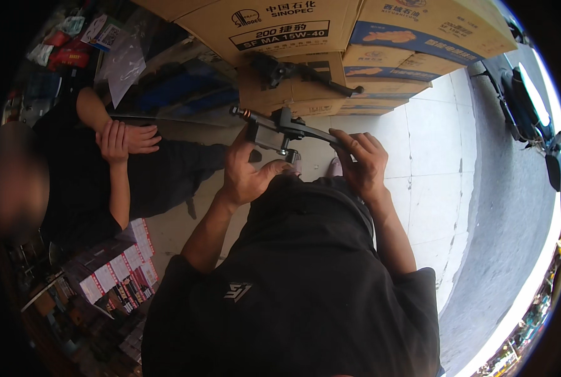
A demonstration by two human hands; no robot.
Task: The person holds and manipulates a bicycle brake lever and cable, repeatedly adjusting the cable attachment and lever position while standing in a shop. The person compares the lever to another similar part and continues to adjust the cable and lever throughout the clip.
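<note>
"Black metal part (285, 125), middle of the head view — what carries it?"

"Only the two hands. It is held up in the air, just off the near edge of the lower carton (255, 95)."

"How does the left hand (246, 173) stand?"

"Partly closed on the part's left end: fingers bent behind the frame, thumb lower down by the small screw end."

"And the right hand (365, 162)?"

"Drawn to a pinch — thumb and forefinger on the right end of the flat bar, the other fingers curled. How hard it grips, I cannot tell."

"What lies on the carton?"

"A second black part (275, 72) with a long rod (327, 80), its tip past the right edge. An upper carton (305, 47) rises beyond; more cartons (381, 58) stand to the right."

"And around?"

"Another person (120, 188) at left, a hand laid over the other forearm; pale floor tiles (434, 147) at right."
</note>
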